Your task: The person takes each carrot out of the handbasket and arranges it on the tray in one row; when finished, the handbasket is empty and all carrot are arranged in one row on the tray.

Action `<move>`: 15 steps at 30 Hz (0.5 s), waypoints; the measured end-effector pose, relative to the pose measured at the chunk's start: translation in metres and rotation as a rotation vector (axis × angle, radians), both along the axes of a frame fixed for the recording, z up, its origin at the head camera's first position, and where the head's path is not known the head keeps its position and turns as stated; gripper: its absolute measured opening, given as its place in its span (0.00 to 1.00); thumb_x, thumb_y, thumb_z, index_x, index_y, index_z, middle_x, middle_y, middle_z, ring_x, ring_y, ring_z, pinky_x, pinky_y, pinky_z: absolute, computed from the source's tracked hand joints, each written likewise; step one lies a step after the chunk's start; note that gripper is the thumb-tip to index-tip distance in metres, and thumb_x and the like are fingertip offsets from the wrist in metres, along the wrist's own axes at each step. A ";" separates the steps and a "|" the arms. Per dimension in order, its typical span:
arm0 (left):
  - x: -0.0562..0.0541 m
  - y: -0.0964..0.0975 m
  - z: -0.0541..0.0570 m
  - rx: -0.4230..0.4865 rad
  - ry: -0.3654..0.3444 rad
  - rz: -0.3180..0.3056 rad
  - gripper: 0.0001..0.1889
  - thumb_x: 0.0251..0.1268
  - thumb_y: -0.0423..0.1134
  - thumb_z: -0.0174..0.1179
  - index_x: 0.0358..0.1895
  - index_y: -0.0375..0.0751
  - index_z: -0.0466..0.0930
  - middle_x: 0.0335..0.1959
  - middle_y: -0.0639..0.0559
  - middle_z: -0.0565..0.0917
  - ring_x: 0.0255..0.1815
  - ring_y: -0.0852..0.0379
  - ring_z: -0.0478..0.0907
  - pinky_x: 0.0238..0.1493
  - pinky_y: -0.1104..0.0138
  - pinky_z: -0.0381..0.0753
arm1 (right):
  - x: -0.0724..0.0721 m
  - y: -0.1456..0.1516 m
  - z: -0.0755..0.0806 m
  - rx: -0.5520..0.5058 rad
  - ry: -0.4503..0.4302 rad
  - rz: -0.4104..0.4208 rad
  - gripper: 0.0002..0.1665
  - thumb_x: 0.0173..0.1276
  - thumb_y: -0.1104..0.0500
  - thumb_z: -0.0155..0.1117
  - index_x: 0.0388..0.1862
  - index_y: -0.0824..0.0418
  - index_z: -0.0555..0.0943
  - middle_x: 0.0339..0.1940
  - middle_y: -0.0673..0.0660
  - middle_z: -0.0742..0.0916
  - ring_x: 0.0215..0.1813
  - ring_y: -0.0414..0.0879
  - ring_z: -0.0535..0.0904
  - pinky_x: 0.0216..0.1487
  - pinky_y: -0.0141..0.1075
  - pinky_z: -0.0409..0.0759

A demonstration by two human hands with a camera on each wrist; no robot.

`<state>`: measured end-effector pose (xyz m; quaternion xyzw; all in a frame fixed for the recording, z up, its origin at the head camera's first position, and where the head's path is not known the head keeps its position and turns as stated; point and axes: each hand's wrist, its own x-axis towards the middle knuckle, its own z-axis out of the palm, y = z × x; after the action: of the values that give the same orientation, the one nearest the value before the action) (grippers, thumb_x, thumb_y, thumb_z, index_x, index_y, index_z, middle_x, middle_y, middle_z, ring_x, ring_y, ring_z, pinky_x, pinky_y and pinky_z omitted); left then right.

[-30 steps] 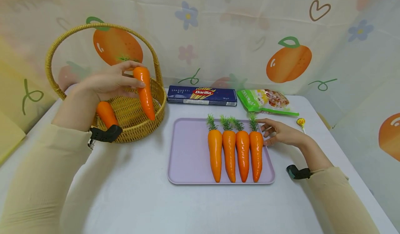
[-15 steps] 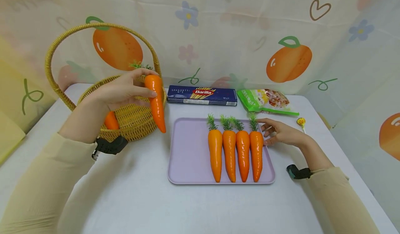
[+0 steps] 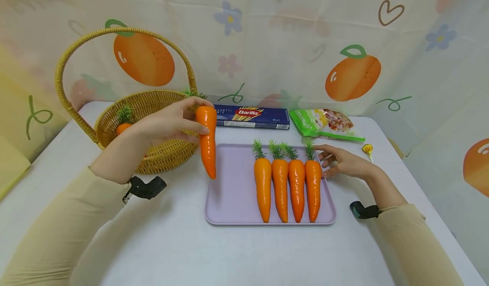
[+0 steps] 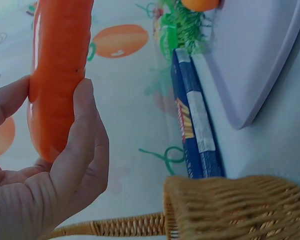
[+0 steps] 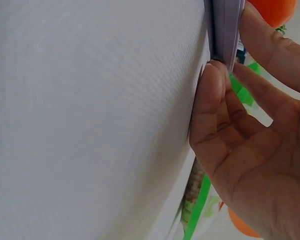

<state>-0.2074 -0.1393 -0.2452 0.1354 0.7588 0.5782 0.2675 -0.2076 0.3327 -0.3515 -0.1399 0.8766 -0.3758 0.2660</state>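
My left hand (image 3: 172,122) pinches an orange toy carrot (image 3: 207,139) between thumb and fingers. The carrot hangs tip down above the left edge of a lilac tray (image 3: 229,192). In the left wrist view the thumb and fingers press on opposite sides of the carrot (image 4: 60,75). Several more carrots (image 3: 280,188) lie side by side on the tray's right half, green tops toward the back. At the tray's right edge, my right hand (image 3: 341,163) holds the rim, its thumb at the upper side and curled fingers below, as the right wrist view shows.
A wicker basket (image 3: 168,161) with a tall handle stands left, with a carrot (image 3: 123,128) in it partly hidden by my left arm. Behind the tray lie a blue spaghetti box (image 3: 252,116) and a green food bag (image 3: 324,124). A lollipop (image 3: 368,149) lies right.
My left hand has carried the carrot from over the basket to the right and nearer, to the tray's left edge. The right hand and the tray have stayed in place.
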 end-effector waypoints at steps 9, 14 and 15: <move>0.000 0.022 -0.016 -0.020 -0.051 -0.026 0.34 0.66 0.29 0.60 0.72 0.46 0.55 0.65 0.36 0.66 0.58 0.42 0.75 0.56 0.53 0.86 | 0.000 0.001 0.000 0.002 0.004 0.001 0.49 0.58 0.66 0.68 0.77 0.62 0.57 0.56 0.66 0.71 0.51 0.50 0.72 0.44 0.29 0.83; 0.002 0.033 -0.028 -0.038 -0.063 -0.049 0.34 0.64 0.30 0.61 0.71 0.48 0.57 0.62 0.38 0.68 0.57 0.43 0.75 0.55 0.54 0.86 | 0.001 0.001 0.001 -0.001 0.001 -0.001 0.49 0.58 0.66 0.68 0.77 0.62 0.56 0.57 0.66 0.71 0.51 0.50 0.71 0.43 0.29 0.83; 0.002 0.035 -0.030 -0.045 -0.066 -0.054 0.34 0.63 0.30 0.62 0.71 0.48 0.58 0.62 0.39 0.68 0.57 0.43 0.75 0.55 0.54 0.86 | 0.001 0.000 0.001 -0.002 0.001 -0.002 0.49 0.58 0.66 0.68 0.77 0.62 0.56 0.57 0.66 0.71 0.51 0.50 0.71 0.43 0.29 0.83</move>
<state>-0.2054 -0.1039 -0.2754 0.1306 0.7586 0.5577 0.3106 -0.2071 0.3332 -0.3509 -0.1396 0.8766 -0.3766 0.2651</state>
